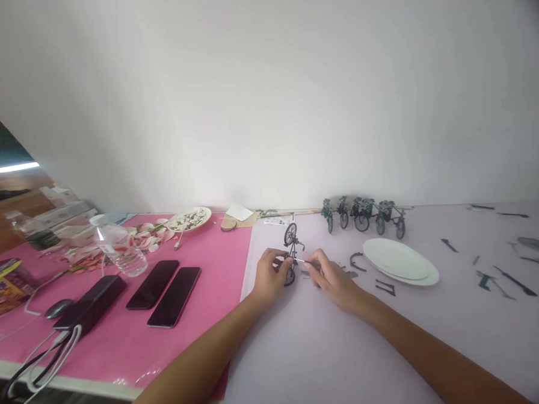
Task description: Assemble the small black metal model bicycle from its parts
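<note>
My left hand grips a small dark model bicycle, its fingers closed round the frame between the two wheels. The bicycle stands over the pale sheet, one wheel up and the other low by my fingers. In my right hand is a thin metal screwdriver, pinched in the fingers, its shaft pointing left to the bicycle's frame. Whether the tip touches a screw is too small to tell. Beside my right hand lie a curved black part and a small black bracket.
Several finished-looking model bicycles stand along the wall. White plates and loose black parts lie to the right. On the pink cover are two phones, a water bottle, a power strip and a plate of small pieces.
</note>
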Action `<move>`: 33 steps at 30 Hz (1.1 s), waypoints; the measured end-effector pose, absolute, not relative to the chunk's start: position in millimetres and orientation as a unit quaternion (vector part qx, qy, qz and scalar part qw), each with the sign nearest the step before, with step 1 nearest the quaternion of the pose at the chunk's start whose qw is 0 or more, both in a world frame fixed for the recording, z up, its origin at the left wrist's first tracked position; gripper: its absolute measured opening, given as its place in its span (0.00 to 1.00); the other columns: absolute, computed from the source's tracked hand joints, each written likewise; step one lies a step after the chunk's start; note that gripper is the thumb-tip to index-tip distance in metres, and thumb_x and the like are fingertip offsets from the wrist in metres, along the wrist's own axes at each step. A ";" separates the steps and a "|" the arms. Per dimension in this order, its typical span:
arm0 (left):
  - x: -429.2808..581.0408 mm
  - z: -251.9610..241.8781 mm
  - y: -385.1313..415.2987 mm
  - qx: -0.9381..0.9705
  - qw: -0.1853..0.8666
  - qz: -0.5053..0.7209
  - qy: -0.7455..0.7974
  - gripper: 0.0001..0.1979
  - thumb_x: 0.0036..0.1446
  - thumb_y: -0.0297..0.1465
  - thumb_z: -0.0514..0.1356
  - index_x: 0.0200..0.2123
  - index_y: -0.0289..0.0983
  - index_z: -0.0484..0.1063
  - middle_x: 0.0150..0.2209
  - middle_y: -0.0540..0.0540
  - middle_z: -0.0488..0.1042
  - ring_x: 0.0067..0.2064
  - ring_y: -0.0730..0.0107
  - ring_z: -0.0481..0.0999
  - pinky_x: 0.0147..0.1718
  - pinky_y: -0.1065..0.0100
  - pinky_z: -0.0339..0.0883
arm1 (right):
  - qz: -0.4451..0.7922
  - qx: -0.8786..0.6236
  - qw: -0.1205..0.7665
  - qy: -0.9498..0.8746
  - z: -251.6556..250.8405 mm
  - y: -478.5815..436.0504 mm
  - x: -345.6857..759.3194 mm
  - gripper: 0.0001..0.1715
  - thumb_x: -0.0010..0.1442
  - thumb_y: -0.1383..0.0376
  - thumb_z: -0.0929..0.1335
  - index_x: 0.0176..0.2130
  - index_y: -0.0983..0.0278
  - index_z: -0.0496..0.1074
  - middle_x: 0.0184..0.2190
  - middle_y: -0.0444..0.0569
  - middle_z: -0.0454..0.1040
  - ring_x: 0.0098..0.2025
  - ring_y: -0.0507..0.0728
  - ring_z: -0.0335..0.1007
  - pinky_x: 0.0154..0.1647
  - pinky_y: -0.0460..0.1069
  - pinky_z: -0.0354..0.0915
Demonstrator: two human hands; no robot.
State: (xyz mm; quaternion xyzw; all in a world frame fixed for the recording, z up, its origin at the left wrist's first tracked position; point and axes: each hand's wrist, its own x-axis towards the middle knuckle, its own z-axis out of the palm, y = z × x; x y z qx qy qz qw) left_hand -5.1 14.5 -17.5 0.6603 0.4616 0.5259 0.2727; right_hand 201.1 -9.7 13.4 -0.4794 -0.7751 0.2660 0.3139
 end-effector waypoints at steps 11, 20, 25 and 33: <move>-5.3 -20.0 16.2 0.660 0.277 0.532 0.453 0.09 0.64 0.37 0.64 0.43 0.38 0.79 0.44 0.43 0.77 0.36 0.70 0.78 0.36 0.68 0.74 | 0.270 -0.477 0.312 -0.776 15.0 -10.0 200.1 0.13 0.74 0.51 0.58 0.43 0.57 0.58 0.23 0.37 0.69 0.24 0.54 0.67 0.32 0.50 0.63; -6.6 -17.9 15.6 0.665 0.275 0.523 0.457 0.10 0.64 0.38 0.64 0.43 0.38 0.79 0.44 0.42 0.77 0.36 0.70 0.78 0.35 0.69 0.73 | 0.247 -0.501 0.309 -0.770 21.6 -13.9 198.0 0.16 0.73 0.49 0.57 0.41 0.57 0.60 0.22 0.39 0.69 0.25 0.56 0.68 0.30 0.50 0.62; -6.6 -15.3 13.6 0.669 0.278 0.518 0.454 0.11 0.64 0.39 0.64 0.44 0.38 0.79 0.45 0.41 0.77 0.37 0.69 0.79 0.35 0.68 0.73 | 0.244 -0.486 0.329 -0.772 20.7 -12.7 197.7 0.18 0.73 0.48 0.56 0.37 0.56 0.58 0.21 0.39 0.67 0.24 0.56 0.65 0.29 0.50 0.62; -5.6 -14.3 12.1 0.672 0.277 0.511 0.460 0.11 0.64 0.38 0.64 0.44 0.38 0.79 0.45 0.42 0.78 0.38 0.69 0.79 0.33 0.69 0.72 | 0.248 -0.486 0.326 -0.772 18.4 -11.0 199.1 0.19 0.74 0.49 0.57 0.34 0.56 0.56 0.19 0.37 0.65 0.22 0.55 0.64 0.28 0.49 0.60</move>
